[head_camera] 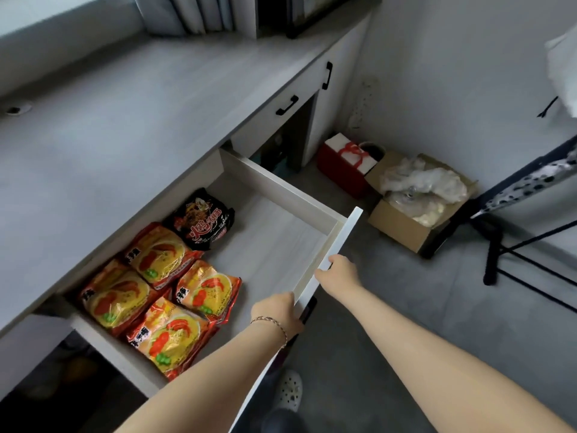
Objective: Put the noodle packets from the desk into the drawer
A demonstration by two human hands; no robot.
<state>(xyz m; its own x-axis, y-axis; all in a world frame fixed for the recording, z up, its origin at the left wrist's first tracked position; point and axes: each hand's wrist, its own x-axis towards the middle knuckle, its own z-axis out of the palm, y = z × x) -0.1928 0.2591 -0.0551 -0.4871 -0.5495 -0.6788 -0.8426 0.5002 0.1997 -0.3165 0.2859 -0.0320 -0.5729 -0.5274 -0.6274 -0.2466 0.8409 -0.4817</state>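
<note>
Both hands, left hand [276,312] and right hand [338,273], curl over the drawer [324,254] front's top edge, fingers seemingly clamped. Left of them, orange noodle packets [156,295] and one black packet [201,220] lie flat inside.

View: head camera, single, wide-angle, worn on the person's head. Position: above and just in front of the open drawer [281,232]. Facing: forward and steeply downward. Range: close; both forearms enter from the near edge. Coverage: bench [125,120] across the left and far side, drawer at centre, floor [390,307] to the right. Straight edges bow toward the borders.
</note>
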